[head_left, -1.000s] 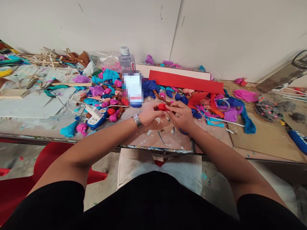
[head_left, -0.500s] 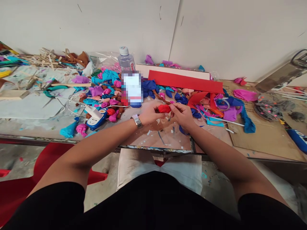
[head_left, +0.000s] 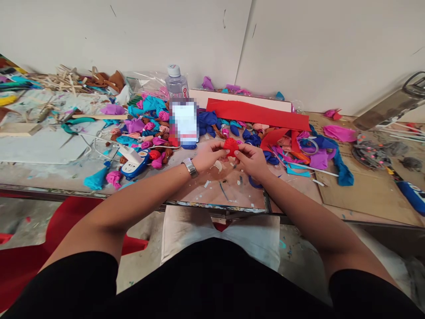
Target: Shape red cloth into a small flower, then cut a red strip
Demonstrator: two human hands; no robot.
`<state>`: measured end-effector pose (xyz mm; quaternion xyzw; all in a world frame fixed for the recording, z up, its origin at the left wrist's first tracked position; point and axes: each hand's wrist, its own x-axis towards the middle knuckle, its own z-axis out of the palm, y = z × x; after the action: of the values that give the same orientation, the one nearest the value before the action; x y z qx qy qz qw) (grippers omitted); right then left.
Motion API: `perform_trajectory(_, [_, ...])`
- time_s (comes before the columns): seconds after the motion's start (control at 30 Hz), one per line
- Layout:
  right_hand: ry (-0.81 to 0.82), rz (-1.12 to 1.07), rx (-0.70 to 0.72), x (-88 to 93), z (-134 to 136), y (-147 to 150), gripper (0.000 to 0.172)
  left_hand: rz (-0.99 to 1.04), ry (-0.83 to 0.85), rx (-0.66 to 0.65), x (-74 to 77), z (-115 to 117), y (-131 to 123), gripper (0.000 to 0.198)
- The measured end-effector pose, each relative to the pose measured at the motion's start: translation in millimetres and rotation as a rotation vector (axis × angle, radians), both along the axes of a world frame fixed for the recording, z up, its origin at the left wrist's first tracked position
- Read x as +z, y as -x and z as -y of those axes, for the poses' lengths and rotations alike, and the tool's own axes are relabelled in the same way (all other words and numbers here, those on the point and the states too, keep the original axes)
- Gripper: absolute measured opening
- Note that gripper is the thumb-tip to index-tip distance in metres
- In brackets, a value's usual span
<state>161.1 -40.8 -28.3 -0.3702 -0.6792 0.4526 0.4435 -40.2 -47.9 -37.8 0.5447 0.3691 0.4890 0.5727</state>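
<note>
A small red crepe-paper rose [head_left: 230, 145] is held up between my two hands, just above the table. My left hand [head_left: 212, 155], with a silver watch at the wrist, pinches its left side. From the right, my right hand [head_left: 251, 158] pinches the lower edge with thumb and finger. Right behind the rose lie dark blue paper pieces [head_left: 254, 138] and a long red crepe-paper strip [head_left: 255, 113]. A heap of rolled paper roses [head_left: 149, 128] in pink, blue, purple and brown is to the left of my hands.
A phone with a blurred screen [head_left: 185, 122] leans in front of a water bottle [head_left: 177, 84]. A blue-and-white power strip [head_left: 134, 166] with a plugged-in charger sits left. Cardboard [head_left: 361, 190] and a grey bottle [head_left: 385, 104] are at right; green-handled pliers [head_left: 71, 126] lie far left.
The red rose has been tipped up and now stands taller between my fingers. Both hands have shifted only slightly around it, and the view has moved a little.
</note>
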Motion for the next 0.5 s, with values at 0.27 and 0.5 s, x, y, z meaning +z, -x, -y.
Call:
perform_trajectory(0.27, [-0.199,0.013,0.031,-6.7,0.6,-5.0,0.038,0.123,0.122,0.05,0.1,-1.4,0.7,0.042])
perform_trajectory(0.5, [-0.53,0.27,-0.016,1.9,-2.0,-9.7,0.024,0.143,0.083,-0.001,2.2,1.5,-1.1,0.045])
